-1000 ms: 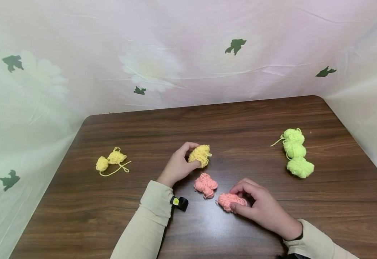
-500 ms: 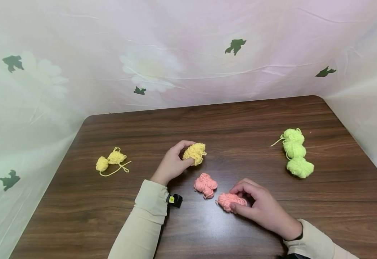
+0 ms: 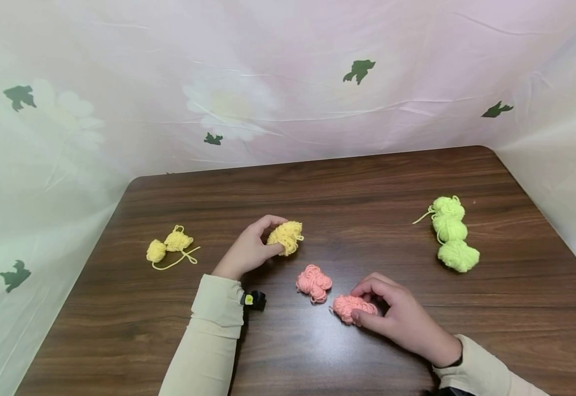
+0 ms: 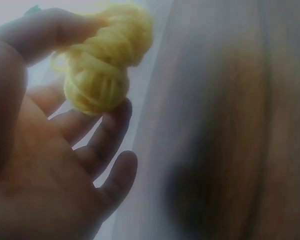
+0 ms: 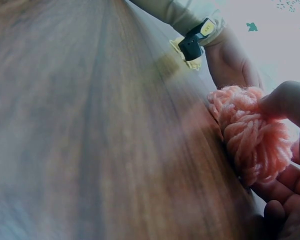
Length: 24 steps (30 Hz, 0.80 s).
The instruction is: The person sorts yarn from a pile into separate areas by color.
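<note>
My left hand (image 3: pixel 250 248) pinches a yellow yarn ball (image 3: pixel 286 237) between thumb and fingers, above the middle of the table. In the left wrist view the yellow yarn (image 4: pixel 97 82) sits against the fingertips, with the palm bare. Nearer the front, my right hand (image 3: pixel 400 314) holds a pink yarn ball (image 3: pixel 351 309) at the tabletop, thumb on the near side. The right wrist view shows that pink yarn (image 5: pixel 255 132) between thumb and fingers. Just left of it lies another pink yarn ball (image 3: pixel 314 283), untouched by either hand.
Two small yellow yarn balls (image 3: pixel 156 251) with a loose strand lie on the left of the wooden table (image 3: pixel 367 187). Three lime-green yarn balls (image 3: pixel 450 228) form a row on the right. A printed cloth (image 3: pixel 288 71) hangs behind the table.
My left hand has moved left across the table with the yellow yarn ball in its grip. The right hand and the pink yarn ball have stayed in place.
</note>
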Motion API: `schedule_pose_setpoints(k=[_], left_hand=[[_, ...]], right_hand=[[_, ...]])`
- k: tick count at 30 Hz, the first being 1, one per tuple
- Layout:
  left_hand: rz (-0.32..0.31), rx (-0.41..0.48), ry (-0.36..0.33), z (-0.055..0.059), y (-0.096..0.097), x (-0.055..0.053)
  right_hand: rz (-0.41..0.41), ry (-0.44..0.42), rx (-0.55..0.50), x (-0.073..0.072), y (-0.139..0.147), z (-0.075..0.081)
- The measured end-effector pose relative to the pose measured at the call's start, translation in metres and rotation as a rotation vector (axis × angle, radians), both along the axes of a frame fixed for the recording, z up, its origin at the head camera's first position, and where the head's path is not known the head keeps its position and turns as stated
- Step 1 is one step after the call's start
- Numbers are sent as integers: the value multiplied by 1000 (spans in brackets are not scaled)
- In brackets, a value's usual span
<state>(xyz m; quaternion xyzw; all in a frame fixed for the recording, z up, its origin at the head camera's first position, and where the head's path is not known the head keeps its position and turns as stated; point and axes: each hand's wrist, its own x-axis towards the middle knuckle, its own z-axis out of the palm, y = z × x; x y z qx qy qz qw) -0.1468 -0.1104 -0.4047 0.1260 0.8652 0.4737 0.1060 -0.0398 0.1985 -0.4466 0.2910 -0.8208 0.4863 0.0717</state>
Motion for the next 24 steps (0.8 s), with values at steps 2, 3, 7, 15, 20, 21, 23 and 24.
schedule_pose_setpoints(k=[2, 3, 7, 15, 20, 21, 23, 24], left_hand=[[4, -4, 6, 2, -3, 0], [4, -5, 6, 3, -5, 0], [-12, 0, -13, 6, -10, 1], [-15, -18, -22, 7, -19, 4], [-5, -32, -38, 5, -26, 7], [2, -42, -35, 5, -27, 7], [20, -60, -22, 7, -30, 9], [29, -74, -10, 8, -32, 9]], right_hand=[[0, 1, 2, 0, 0, 0], [0, 2, 3, 0, 1, 0], [0, 1, 7, -1, 1, 0], [2, -7, 2, 0, 1, 0], [10, -2, -9, 0, 0, -1], [10, -2, -10, 0, 0, -2], [11, -5, -14, 0, 0, -2], [12, -7, -14, -1, 0, -2]])
